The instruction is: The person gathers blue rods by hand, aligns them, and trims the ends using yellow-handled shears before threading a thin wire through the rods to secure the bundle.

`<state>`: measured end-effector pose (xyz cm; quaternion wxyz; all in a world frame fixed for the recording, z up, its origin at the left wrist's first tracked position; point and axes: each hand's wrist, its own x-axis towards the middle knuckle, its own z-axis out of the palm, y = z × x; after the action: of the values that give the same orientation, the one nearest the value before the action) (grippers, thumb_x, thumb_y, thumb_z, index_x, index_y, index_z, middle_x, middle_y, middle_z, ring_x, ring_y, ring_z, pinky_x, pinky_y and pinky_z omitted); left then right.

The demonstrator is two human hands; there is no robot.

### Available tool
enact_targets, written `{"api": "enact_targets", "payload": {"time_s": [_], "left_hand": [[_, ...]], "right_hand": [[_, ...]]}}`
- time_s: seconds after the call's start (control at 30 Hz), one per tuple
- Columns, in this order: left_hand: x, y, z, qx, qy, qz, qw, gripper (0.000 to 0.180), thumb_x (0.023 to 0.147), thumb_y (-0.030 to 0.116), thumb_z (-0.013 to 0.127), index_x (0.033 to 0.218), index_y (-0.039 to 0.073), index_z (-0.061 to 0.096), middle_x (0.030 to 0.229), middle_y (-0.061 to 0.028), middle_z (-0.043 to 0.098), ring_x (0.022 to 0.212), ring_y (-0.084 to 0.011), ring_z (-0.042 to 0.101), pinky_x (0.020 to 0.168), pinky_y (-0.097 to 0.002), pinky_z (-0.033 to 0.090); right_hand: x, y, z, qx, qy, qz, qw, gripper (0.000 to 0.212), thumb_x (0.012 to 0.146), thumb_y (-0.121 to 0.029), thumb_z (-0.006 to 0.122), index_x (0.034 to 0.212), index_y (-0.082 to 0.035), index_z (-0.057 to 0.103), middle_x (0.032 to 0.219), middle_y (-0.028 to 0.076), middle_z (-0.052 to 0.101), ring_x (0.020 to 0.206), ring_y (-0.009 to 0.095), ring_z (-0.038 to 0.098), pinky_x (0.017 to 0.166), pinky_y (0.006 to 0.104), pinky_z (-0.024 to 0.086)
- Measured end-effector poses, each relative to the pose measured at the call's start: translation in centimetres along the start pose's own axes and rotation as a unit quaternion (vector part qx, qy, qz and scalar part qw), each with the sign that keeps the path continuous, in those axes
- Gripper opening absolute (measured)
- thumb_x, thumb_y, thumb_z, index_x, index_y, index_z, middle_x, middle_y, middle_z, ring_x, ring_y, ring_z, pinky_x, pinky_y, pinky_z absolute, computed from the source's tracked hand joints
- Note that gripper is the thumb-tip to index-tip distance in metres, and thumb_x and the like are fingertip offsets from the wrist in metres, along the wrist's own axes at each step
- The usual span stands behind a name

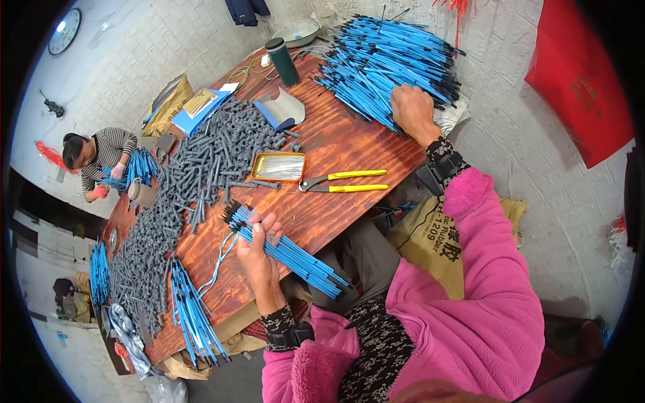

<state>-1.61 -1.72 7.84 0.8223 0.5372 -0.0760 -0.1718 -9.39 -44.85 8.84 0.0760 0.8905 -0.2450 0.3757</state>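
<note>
While the left hand (261, 245) is closed loosely about a bundle of blue rods (306, 265), thumb on one side and fingers on the other, the right hand (412, 109) reaches into the pile of blue rods (390, 64) at the far right corner of the desk (322, 215). The right grip looks half curled against the rods; whether it has hold of any, I cannot tell. The bundle crosses the near edge, its black-tipped end over the wood and its other end above the lap (376, 252). With so light a hold, rods could well slip off that edge, and a tug at the tangled pile might drag neighbours over the right edge. The yellow-handled pliers (356, 174) lie near enough to the near edge for a pink sleeve (494, 235) to knock them. As for writing, the yellow sack (420, 252) beside the lap carries large dark characters with letters and digits, the brown bag (168, 101) by the far edge has dark print, and the red hanging (578, 87) bears a faint gold mark.
</note>
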Motion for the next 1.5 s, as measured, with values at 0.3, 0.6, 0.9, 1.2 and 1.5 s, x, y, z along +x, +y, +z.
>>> {"api": "enact_targets", "payload": {"time_s": [0.3,0.6,0.9,1.2,1.5], "left_hand": [[-0.1,-0.2,-0.2,-0.009,0.007,0.005,1.000,0.028,0.098,0.018,0.062,0.121,0.002,0.056,0.107,-0.0159,0.069,0.091,-0.0228,0.069,0.083,-0.0365,0.058],[-0.2,-0.3,-0.6,-0.011,0.012,-0.001,1.000,0.029,0.098,0.018,0.063,0.121,0.003,0.056,0.107,-0.0156,0.069,0.091,-0.0226,0.069,0.084,-0.0373,0.057],[-0.1,-0.3,-0.4,-0.013,0.010,-0.007,1.000,0.033,0.096,0.020,0.065,0.122,0.002,0.055,0.107,-0.0144,0.068,0.093,-0.0228,0.068,0.085,-0.0384,0.058],[0.1,-0.4,-0.5,-0.005,0.005,-0.010,1.000,0.034,0.096,0.020,0.066,0.122,0.002,0.055,0.109,-0.0142,0.068,0.093,-0.0219,0.068,0.085,-0.0381,0.057],[0.2,-0.5,-0.5,-0.016,-0.003,-0.013,1.000,0.033,0.096,0.019,0.065,0.122,0.002,0.055,0.108,-0.0135,0.068,0.094,-0.0220,0.068,0.085,-0.0378,0.057]], "right_hand": [[-1.8,-5.0,-4.9,0.386,-0.173,0.004,0.906,0.018,0.085,-0.022,0.067,0.095,-0.007,0.067,0.082,0.012,0.065,0.076,0.033,0.065,0.063,0.0461,0.049],[-7.1,-4.7,-3.3,0.234,-0.211,-0.150,0.937,0.013,0.084,-0.014,0.067,0.095,-0.007,0.065,0.085,0.008,0.063,0.083,0.030,0.062,0.070,0.0427,0.049],[-9.9,0.3,-6.0,0.076,0.036,-0.027,0.996,0.013,0.082,-0.011,0.069,0.089,-0.007,0.059,0.115,0.010,0.059,0.110,0.034,0.054,0.089,0.0444,0.044],[-13.2,4.4,-5.7,0.095,-0.031,0.055,0.993,0.015,0.084,-0.014,0.068,0.094,-0.009,0.059,0.114,0.012,0.059,0.099,0.037,0.059,0.078,0.0442,0.049],[-12.7,3.5,-8.5,0.178,-0.122,0.051,0.975,0.015,0.087,-0.020,0.068,0.091,-0.009,0.058,0.087,0.009,0.063,0.076,0.034,0.062,0.065,0.0445,0.049]]}}
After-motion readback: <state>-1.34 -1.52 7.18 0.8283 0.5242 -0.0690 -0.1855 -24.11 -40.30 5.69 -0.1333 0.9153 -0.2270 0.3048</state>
